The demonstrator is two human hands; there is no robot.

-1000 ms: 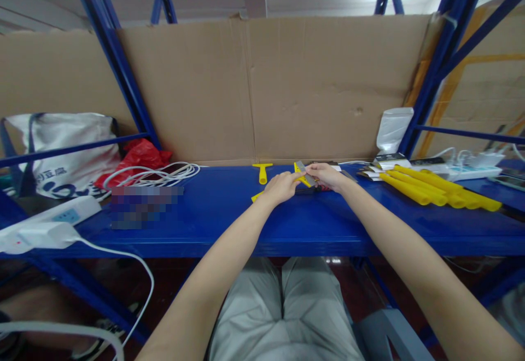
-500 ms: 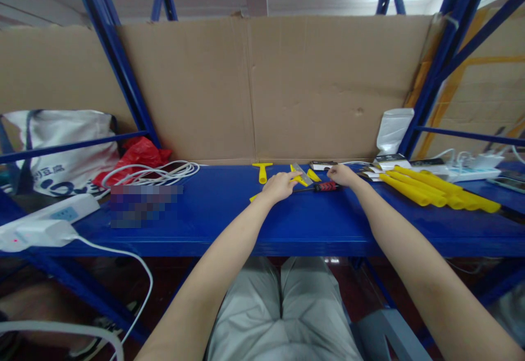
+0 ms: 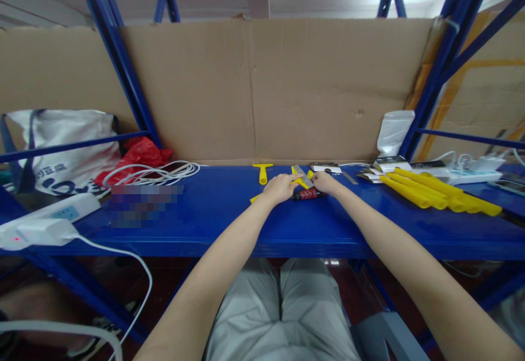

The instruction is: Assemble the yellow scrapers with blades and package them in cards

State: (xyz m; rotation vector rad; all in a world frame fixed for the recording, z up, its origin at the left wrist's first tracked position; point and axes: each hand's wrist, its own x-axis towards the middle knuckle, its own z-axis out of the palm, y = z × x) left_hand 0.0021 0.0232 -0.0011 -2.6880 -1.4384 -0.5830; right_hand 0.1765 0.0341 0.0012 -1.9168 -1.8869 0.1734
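My left hand [image 3: 280, 188] is closed round a yellow scraper with a flat metal blade [image 3: 301, 175], whose head points up and right. Close by on the right, my right hand [image 3: 323, 182] has its fingers curled at a small yellow piece [image 3: 310, 174] beside the blade. A screwdriver with a red and black handle [image 3: 307, 193] lies just below both hands, its shaft hidden by my left hand. Behind my left hand, a yellow T-shaped piece [image 3: 263, 174] lies on the blue table [image 3: 229, 224].
Several yellow handles [image 3: 435, 188] lie at the right, near small boxes [image 3: 391, 163] and a power strip [image 3: 473, 175]. A thin metal strip [image 3: 350, 178] lies behind my right wrist. White cables [image 3: 164, 172], a red bag [image 3: 143, 156] and another power strip [image 3: 61, 213] are at left.
My right hand has moved left, close to the scraper head. The screwdriver has shifted left with its shaft now under my left hand. The thin metal strip has come into view.
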